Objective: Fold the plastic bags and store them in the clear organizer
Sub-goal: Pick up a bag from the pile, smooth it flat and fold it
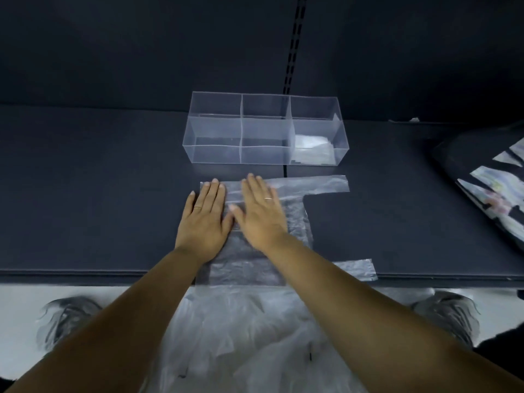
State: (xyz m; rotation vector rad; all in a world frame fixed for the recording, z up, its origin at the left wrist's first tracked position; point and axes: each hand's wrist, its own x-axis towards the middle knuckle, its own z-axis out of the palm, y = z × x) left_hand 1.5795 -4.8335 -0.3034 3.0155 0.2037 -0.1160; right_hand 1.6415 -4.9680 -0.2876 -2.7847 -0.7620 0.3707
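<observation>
Dark table (85, 194): a matte, near-black surface fills the middle of the view, backed by a dark wall (141, 52) with a slotted rail (295, 38) running up it.

Pile of plastic bags (255, 350): loose and crumpled, below the table's near edge, between the two forearms.

Clear organizer (212, 154): stands toward the back of the table, six compartments in two rows of three. The front right compartment holds a folded bag (310, 148).

Plastic bag (297, 219): laid flat on the table just in front of the organizer, its near end at the table edge. Two handle strips point right, one far (320, 184), one near (357, 269).

Left hand (204, 217): palm down on the bag's left edge, fingers straight and pressed together.

Right hand (261, 214): palm down on the bag beside it, fingers straight and slightly fanned (outline a little blurred). The thumbs nearly meet. Each hand wears a thin ring.

Right edge: a dark item (487, 191) with pale printed patches, the print too blurred to read.
</observation>
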